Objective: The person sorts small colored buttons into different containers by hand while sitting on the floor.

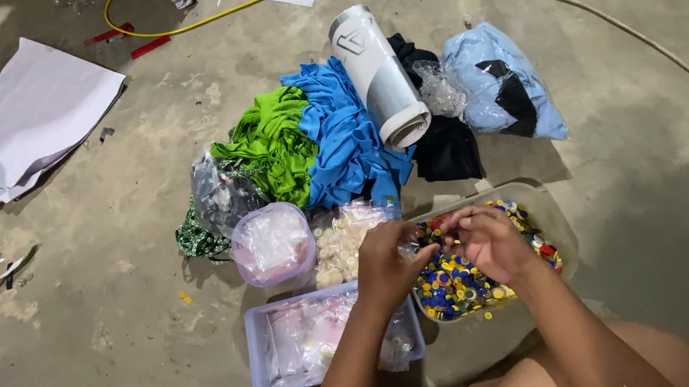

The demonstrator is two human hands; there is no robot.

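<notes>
My left hand (pixel 388 263) and my right hand (pixel 492 240) meet just above a clear tub (pixel 554 218) filled with small blue, yellow and red bottle caps (pixel 453 286). Fingertips of both hands pinch something small between them; it is too small to identify. To the left of the tub sits a rectangular clear box (pixel 260 355) holding plastic bags, partly under my left forearm. A round lidded container (pixel 272 244) and a bag of pale caps (pixel 340 246) lie just beyond it.
A pile of green (pixel 275 144), blue (pixel 345 132) and black cloth, a rolled white sheet (pixel 377 74) and a bagged light-blue garment (pixel 499 81) lie ahead on the concrete floor. Paper sheets (pixel 28 112), a yellow cable (pixel 174 27), a rope (pixel 617 23) and plastic scraps surround.
</notes>
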